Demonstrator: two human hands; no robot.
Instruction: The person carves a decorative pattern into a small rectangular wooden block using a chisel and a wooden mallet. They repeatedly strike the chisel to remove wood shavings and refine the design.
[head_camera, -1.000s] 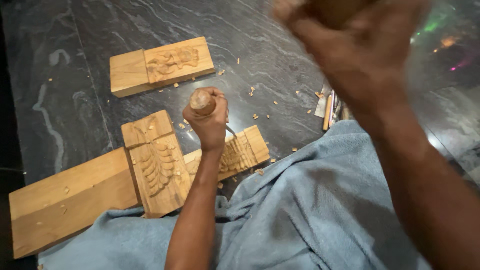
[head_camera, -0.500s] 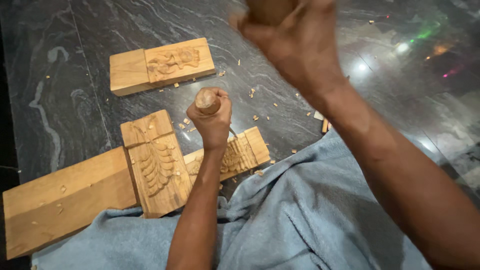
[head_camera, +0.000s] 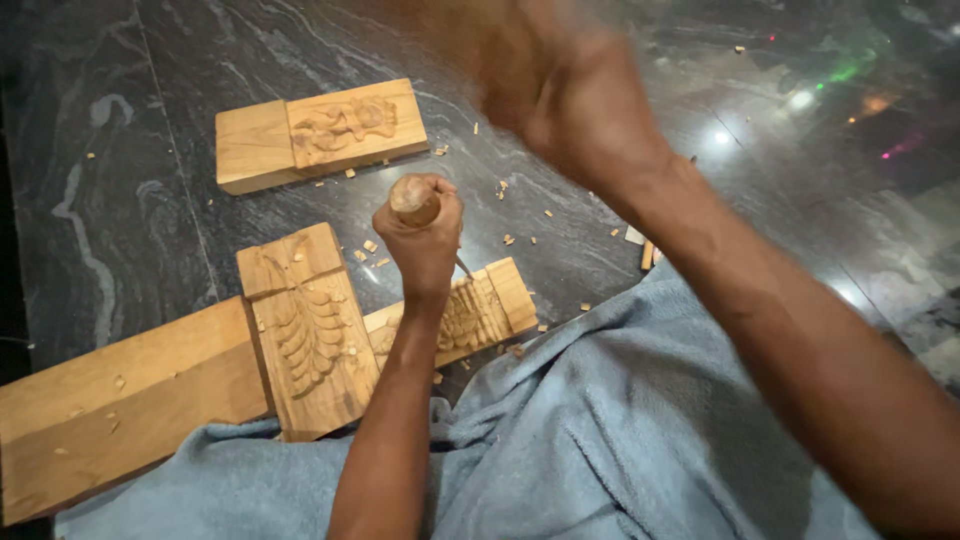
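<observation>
The left hand (head_camera: 425, 240) is clamped around the rounded pale wooden handle of a chisel (head_camera: 415, 198), holding it upright with the thin metal blade angled down onto the small carved tan wooden block (head_camera: 470, 312) that lies just beyond the edge of the blue towel-like cloth (head_camera: 620, 440) over the person's lap. That grip and spot look the same as 1 second ago; the chisel has not shifted along the carving.

What has changed is the right hand (head_camera: 580, 110). Half a second ago it was raised high near the top of the view, with a brownish object in its fist. Now it has swung lower and closer to the chisel's handle top, smeared by motion blur. It seems closed on something, probably a mallet, but I cannot tell from this blur what it holds or how tightly. I judge a blow is about to land on the handle, so the carving cut is mid-stroke.

On the dark veined stone floor (head_camera: 130, 140), a second leaf-carved upright block (head_camera: 305, 325) touches a long plain plank (head_camera: 120, 400) toward the left edge, a third carved block (head_camera: 320, 132) lies well apart farther out, and pale chips (head_camera: 505, 238) are scattered around.
</observation>
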